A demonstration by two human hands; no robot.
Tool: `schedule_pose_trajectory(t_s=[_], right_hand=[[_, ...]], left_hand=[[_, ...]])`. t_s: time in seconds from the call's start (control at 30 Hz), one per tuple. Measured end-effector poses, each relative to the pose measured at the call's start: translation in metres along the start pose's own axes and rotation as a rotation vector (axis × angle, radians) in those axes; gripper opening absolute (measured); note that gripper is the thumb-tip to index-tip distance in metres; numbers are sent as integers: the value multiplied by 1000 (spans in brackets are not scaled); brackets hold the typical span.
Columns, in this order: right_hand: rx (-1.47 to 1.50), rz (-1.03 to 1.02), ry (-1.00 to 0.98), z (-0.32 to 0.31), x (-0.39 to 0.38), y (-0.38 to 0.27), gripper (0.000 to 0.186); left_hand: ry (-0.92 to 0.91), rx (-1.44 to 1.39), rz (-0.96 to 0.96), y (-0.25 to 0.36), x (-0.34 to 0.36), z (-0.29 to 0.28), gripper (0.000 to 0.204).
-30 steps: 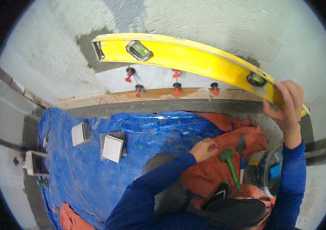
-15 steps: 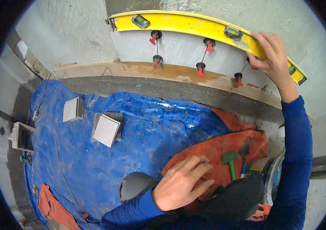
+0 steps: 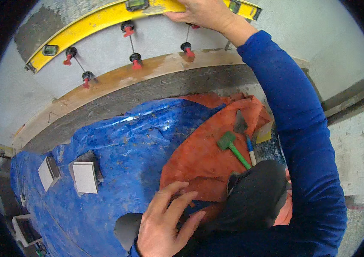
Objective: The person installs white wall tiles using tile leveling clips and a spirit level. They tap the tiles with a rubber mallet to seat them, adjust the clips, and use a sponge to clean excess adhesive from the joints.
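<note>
Right hand (image 3: pixel 203 15) grips my long yellow spirit level (image 3: pixel 100 19) arcing from upper left to top centre, while my left hand (image 3: pixel 164 222), open-fingered, rests low on orange cloth (image 3: pixel 203 158).

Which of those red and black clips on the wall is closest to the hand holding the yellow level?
The clip at the right end of the lower row, just above the wooden ledge. It sits right below the right hand on the yellow level; the others lie farther left.

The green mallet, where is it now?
In the head view, the green mallet lies right of centre on the orange sheet, beside a trowel.
</note>
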State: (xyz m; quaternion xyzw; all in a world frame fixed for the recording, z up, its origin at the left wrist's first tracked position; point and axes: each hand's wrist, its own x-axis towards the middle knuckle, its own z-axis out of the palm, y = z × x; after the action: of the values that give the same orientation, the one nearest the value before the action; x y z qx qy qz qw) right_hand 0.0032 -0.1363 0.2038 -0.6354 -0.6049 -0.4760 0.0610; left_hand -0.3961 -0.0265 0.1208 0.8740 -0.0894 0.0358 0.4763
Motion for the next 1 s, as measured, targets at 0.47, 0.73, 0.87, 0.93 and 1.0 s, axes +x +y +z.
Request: schedule_pose_trajectory(t_s=[0.47, 0.73, 0.87, 0.93, 1.0], right_hand=[[-36, 300, 368, 13, -34, -9, 40], [-236, 1238, 684, -19, -138, 30, 34], [297, 1451, 579, -22, -158, 43, 37], [385, 1413, 617, -18, -158, 45, 39], [438, 1436, 625, -15, -161, 45, 36]], left_hand=[[-48, 7, -14, 17, 4, 14, 37], [1, 119, -94, 19, 3, 19, 29], [184, 128, -148, 16, 7, -2, 30], [310, 318, -62, 13, 15, -15, 32], [349, 338, -65, 16, 28, -40, 37]])
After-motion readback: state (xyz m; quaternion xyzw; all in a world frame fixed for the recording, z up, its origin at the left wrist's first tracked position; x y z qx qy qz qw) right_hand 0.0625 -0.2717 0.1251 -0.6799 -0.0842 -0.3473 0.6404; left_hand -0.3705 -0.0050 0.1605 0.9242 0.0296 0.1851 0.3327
